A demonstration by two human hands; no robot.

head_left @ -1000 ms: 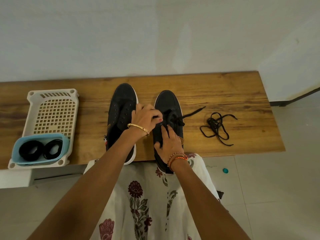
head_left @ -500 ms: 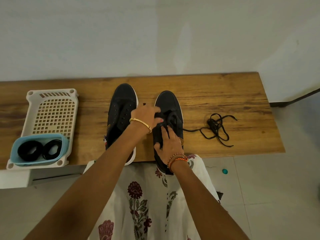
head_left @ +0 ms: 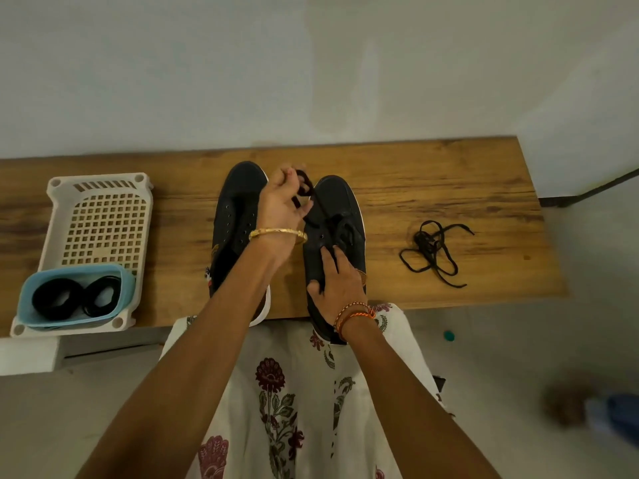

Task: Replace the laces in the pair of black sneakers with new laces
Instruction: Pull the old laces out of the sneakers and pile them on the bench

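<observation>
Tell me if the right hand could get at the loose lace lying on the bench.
Probably yes. The loose lace lies in the open on the bench, right of the right hand, with nothing between. But that hand now presses on the right sneaker.

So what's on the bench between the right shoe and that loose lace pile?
Nothing: in the head view, only bare wood of the bench separates the right shoe from the loose lace.

A plain home room, it seems. A wooden bench [head_left: 432,188] stands against a bare white wall [head_left: 311,63]. Pale tiled floor [head_left: 518,357] fills the lower right.
</observation>
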